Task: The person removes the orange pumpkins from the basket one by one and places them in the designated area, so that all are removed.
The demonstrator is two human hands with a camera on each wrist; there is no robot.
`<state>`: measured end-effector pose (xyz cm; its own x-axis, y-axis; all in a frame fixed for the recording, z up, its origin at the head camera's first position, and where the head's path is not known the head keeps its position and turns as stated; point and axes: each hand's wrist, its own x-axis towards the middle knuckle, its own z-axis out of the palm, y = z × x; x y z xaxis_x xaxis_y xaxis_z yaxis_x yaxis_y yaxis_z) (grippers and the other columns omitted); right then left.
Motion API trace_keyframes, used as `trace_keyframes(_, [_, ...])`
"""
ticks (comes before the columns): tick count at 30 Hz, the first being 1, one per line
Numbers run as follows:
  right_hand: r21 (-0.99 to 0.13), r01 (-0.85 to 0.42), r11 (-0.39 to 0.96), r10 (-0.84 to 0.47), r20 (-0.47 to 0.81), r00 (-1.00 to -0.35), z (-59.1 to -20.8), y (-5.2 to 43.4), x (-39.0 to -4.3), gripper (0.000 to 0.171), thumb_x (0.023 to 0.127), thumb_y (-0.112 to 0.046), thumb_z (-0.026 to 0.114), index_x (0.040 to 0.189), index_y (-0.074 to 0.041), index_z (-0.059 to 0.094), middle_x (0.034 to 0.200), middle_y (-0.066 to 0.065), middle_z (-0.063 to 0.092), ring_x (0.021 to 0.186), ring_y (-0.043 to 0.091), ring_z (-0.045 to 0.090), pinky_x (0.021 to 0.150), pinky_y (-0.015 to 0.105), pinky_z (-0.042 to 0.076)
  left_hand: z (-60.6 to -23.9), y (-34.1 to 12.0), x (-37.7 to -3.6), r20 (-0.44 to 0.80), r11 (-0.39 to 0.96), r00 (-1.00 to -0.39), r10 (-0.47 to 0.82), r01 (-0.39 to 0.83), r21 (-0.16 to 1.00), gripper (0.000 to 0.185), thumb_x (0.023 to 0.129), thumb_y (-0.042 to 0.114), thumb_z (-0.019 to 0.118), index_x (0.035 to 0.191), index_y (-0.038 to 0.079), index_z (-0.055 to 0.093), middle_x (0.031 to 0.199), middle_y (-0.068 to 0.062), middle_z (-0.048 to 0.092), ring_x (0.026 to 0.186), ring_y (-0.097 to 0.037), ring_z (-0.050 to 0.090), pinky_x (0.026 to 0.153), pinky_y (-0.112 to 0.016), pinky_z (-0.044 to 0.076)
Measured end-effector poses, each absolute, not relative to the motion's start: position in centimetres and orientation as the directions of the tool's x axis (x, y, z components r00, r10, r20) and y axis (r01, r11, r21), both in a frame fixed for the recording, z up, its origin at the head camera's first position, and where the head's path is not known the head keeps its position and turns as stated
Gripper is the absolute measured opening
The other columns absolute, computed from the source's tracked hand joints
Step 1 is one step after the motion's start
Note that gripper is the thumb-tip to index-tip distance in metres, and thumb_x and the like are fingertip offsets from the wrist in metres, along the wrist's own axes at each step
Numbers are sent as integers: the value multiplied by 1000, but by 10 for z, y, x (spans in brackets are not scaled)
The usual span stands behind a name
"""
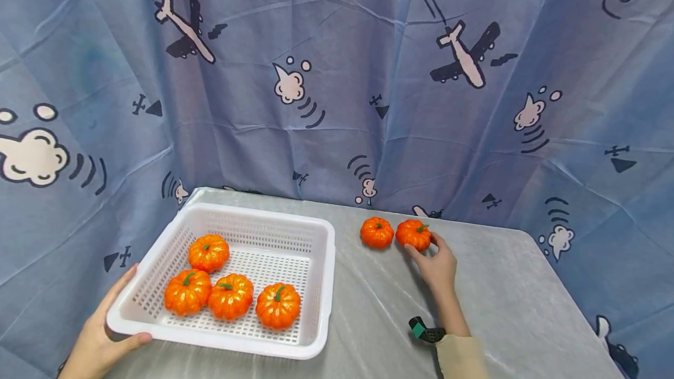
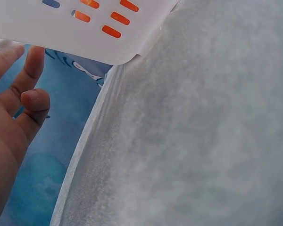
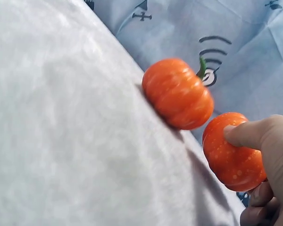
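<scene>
My left hand grips the left front corner of a white plastic basket, thumb along the front rim and fingers at the left side. In the left wrist view the fingers meet the basket's lower edge. Several small orange toy pumpkins with green stems lie inside the basket. At the back of the table, my right hand holds another pumpkin between thumb and fingers. Just left of it sits a second loose pumpkin. In the right wrist view the thumb presses on the held pumpkin.
A pale grey cloth covers the table. Behind it hangs a blue curtain printed with planes and clouds, close against the back edge. A black and green wrist strap is at my right wrist, above a beige sleeve.
</scene>
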<state>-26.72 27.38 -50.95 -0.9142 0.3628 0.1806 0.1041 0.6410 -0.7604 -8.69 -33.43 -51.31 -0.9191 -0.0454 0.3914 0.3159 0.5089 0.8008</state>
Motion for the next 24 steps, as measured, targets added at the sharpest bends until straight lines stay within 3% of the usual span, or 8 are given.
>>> trace_keyframes(24, [-762,82,642,346,193,-918,-528,275,-270,80,92,-35,81,153,5,47,152,32,51,145,49,44,123,62,29,-513,-336,-87,375,523,-926,-54,294,800,127,68,-15,89,171,16,22,152,35,35,113,15,49,87,-2,41])
